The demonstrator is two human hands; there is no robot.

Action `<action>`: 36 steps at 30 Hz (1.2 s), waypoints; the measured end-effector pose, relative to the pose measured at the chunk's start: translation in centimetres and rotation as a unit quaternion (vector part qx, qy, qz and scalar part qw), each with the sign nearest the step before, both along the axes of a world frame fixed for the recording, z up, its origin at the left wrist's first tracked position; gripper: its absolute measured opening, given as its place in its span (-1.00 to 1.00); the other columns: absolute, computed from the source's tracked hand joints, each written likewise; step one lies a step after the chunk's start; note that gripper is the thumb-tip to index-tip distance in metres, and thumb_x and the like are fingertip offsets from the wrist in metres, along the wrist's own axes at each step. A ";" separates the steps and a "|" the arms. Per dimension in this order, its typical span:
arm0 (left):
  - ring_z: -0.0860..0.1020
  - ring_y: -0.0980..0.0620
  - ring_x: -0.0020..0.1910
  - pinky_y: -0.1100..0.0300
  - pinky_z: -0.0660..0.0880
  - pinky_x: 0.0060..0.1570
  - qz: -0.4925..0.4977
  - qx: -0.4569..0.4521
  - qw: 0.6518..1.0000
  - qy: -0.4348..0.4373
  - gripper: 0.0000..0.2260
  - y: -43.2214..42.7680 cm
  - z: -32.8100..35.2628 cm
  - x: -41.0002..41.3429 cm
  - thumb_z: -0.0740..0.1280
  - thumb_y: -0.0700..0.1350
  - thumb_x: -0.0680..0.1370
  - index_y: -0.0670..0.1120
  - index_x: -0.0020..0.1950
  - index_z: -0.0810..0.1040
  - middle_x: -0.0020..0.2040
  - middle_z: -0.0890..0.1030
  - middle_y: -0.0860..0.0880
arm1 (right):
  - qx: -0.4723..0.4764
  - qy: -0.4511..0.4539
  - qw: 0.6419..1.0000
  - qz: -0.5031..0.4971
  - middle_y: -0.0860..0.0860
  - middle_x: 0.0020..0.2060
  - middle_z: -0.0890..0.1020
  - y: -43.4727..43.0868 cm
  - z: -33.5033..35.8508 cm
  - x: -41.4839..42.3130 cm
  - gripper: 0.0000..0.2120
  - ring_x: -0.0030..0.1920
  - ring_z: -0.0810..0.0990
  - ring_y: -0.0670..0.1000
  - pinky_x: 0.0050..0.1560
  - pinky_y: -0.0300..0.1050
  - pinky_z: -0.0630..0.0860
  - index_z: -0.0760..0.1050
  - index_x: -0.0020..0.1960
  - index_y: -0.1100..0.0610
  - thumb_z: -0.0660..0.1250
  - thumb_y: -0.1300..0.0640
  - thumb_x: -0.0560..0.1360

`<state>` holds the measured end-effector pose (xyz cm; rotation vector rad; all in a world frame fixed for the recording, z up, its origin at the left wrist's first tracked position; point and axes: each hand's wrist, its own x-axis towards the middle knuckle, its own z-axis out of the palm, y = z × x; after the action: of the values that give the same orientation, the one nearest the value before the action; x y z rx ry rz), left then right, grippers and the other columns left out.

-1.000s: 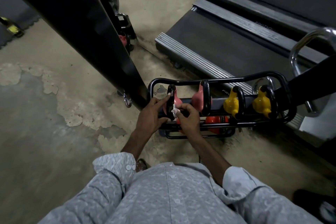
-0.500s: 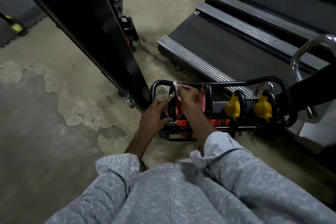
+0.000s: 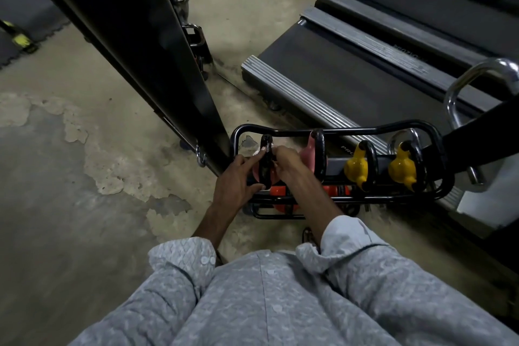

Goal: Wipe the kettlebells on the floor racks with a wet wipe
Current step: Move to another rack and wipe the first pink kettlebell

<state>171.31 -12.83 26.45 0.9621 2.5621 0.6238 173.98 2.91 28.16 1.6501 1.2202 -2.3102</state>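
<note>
Left hand [image 3: 236, 181] steadies the nearest pink kettlebell [image 3: 256, 175] at the left end of the floor rack [image 3: 348, 132]. Its thumb sits under the black handle [image 3: 266, 168] and its forefinger stretches up along the handle's left side, so the handle is pinched between them. Right hand [image 3: 288, 163] comes in from the other side with its fingers curled against the top of the same handle. They pinch a small pale wipe [image 3: 269, 148], of which only a scrap shows.

On the rack's upper tier, to the right, stand a second pink kettlebell [image 3: 307, 153] and two yellow kettlebells [image 3: 355, 168] [image 3: 401, 168], all with black handles. Orange kettlebells [image 3: 335, 191] sit on the lower tier, partly hidden behind the arms and bars. The rack rests on a patchy concrete floor [image 3: 84, 205], just beside the end of a treadmill [image 3: 351, 70]. A slanted black post [image 3: 126, 36] runs down to the floor close to the rack's left end.
</note>
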 end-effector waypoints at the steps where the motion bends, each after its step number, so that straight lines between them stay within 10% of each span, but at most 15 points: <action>1: 0.53 0.02 0.09 0.06 0.57 -0.05 0.002 -0.003 1.000 0.001 -0.13 0.0 0.0 0.1 0.58 0.03 0.39 0.33 0.57 0.18 0.14 0.44 0.04 | 0.000 0.004 1.000 0.018 0.15 -0.28 0.64 0.0 0.0 0.5 -0.82 -0.31 0.63 0.07 -0.40 -0.13 0.54 0.57 -0.14 0.26 0.23 0.34 0.57; 6: 0.53 0.00 0.12 0.01 0.59 -0.02 0.010 -0.014 1.000 0.011 -0.14 0.0 0.2 0.1 0.58 0.06 0.39 0.35 0.56 0.17 0.17 0.45 0.03 | 0.041 0.044 0.984 0.168 0.28 0.06 0.69 0.4 -1.5 2.5 -0.71 0.08 0.68 0.27 0.09 0.20 0.64 0.59 0.15 0.29 0.16 0.31 0.54; 13: 0.53 0.04 0.10 0.05 0.59 -0.04 0.005 -0.010 1.000 0.014 -0.12 0.4 0.5 0.7 0.58 0.07 0.39 0.37 0.56 0.14 0.16 0.46 0.04 | 0.178 0.076 0.952 0.237 0.02 -0.12 0.67 -0.1 -2.2 5.6 -0.70 -0.16 0.63 -0.16 -0.31 -0.42 0.51 0.61 0.14 0.33 0.15 0.47 0.56; 21: 0.53 0.05 0.11 0.07 0.59 -0.02 0.002 -0.007 1.000 0.010 -0.11 0.8 0.6 1.0 0.59 0.05 0.38 0.34 0.58 0.16 0.19 0.47 0.02 | 0.291 0.082 0.933 0.196 -0.06 -0.17 0.69 -1.7 -3.2 6.5 -0.74 -0.20 0.65 -0.24 -0.26 -0.46 0.49 0.67 0.06 0.22 0.21 0.37 0.59; 28: 0.54 0.06 0.10 0.04 0.61 -0.03 0.005 -0.007 1.000 0.012 -0.10 0.7 0.5 0.8 0.59 0.07 0.37 0.37 0.56 0.13 0.17 0.47 0.03 | 0.327 0.066 0.919 0.209 -0.01 -0.01 0.68 -1.9 -3.9 6.5 -0.79 0.03 0.65 -0.05 0.11 -0.07 0.61 0.60 0.14 0.17 0.23 0.30 0.60; 33: 0.54 0.04 0.12 0.03 0.60 -0.03 0.011 -0.004 1.000 0.014 -0.10 0.5 0.4 0.5 0.58 0.07 0.38 0.37 0.56 0.12 0.18 0.47 0.03 | 0.366 0.086 0.897 0.230 0.12 -0.10 0.68 -1.6 -3.9 7.0 -0.85 -0.07 0.66 0.07 -0.05 -0.04 0.58 0.61 0.04 0.27 0.26 0.29 0.60; 36: 0.54 0.04 0.13 0.05 0.60 -0.04 0.014 -0.005 1.000 0.014 -0.11 0.0 0.1 0.3 0.57 0.08 0.40 0.36 0.58 0.11 0.21 0.47 0.03 | 0.370 0.105 0.907 0.170 -0.02 -0.16 0.69 -2.3 -3.7 7.5 -0.90 -0.13 0.65 -0.20 -0.09 -0.31 0.57 0.65 0.01 0.22 0.37 0.32 0.54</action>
<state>171.57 -12.82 26.59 0.9398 2.6054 0.6072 181.52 0.61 24.47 1.1621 2.4259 -1.9445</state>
